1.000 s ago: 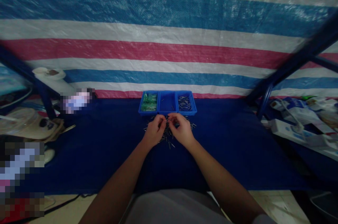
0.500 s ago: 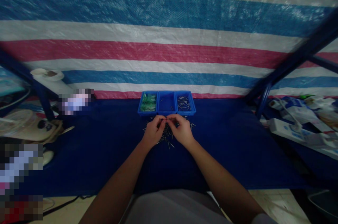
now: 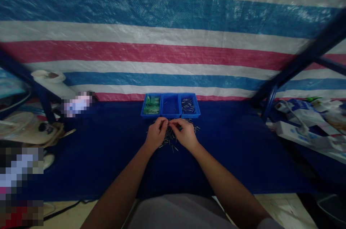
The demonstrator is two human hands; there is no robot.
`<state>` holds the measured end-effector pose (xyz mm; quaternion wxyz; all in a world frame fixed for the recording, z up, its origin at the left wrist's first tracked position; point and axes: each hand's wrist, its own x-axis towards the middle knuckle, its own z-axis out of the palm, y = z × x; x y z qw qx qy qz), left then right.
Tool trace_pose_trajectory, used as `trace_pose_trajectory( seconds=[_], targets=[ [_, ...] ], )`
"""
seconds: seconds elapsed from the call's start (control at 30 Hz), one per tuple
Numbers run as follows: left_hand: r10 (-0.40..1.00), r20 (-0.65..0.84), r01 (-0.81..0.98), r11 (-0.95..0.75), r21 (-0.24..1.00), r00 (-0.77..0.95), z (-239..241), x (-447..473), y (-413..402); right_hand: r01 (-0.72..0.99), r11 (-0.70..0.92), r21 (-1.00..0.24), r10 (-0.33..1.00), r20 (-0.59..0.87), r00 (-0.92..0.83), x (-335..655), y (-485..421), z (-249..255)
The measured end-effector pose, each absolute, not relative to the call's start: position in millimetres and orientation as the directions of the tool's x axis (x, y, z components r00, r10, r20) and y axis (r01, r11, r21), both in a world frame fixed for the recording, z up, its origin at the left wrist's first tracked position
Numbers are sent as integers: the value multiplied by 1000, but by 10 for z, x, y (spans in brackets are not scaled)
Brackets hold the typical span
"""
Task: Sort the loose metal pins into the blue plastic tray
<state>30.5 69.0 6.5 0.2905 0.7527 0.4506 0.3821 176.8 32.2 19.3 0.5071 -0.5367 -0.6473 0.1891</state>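
Note:
My left hand (image 3: 156, 132) and my right hand (image 3: 185, 132) meet fingertip to fingertip just in front of the blue trays. Both are closed in a pinch, and whatever sits between the fingertips is too small to name. Thin metal pins (image 3: 170, 138) lie scattered on the dark blue surface beneath and around the hands. Behind the hands, a left tray (image 3: 143, 115) holds green pieces. The middle tray (image 3: 171, 115) has a few thin pins on its floor. In the right tray (image 3: 190, 115) lies a pile of similar metal pins.
The dark blue surface (image 3: 108, 157) stretches to both sides. A striped plastic sheet (image 3: 173, 54) rises behind it. At right stand a blue metal frame (image 3: 292, 59) and a white power strip (image 3: 292, 133). At left are a white roll (image 3: 51, 84) and a round clear-lidded container (image 3: 18, 126).
The fingers of my left hand have drawn in closer, and its thumb has turned more upright. My right hand stays almost where it was. Trays and scattered pins look unmoved.

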Motion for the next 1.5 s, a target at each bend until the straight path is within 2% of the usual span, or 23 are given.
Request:
trace_pose_trajectory(
  seconds=[0.2, 0.77, 1.0, 1.33, 1.5],
  targets=[
    [895, 300, 414, -423, 806, 331, 49, 311, 678, 464, 306, -832, 897, 415, 153, 1782, 345, 166],
    [882, 279, 497, -450, 742, 380, 62, 288, 693, 479, 349, -806, 889, 447, 103, 1758, 317, 202],
    [897, 301, 418, -420, 805, 322, 63, 313, 675, 494, 308, -813, 889, 431, 156, 1773, 334, 178],
    [889, 304, 481, -444, 756, 344, 59, 294, 691, 469, 321, -823, 894, 427, 138, 1768, 327, 175],
    [889, 300, 460, -439, 772, 345, 69, 298, 683, 468, 338, -816, 893, 436, 115, 1777, 323, 182]
  ],
)
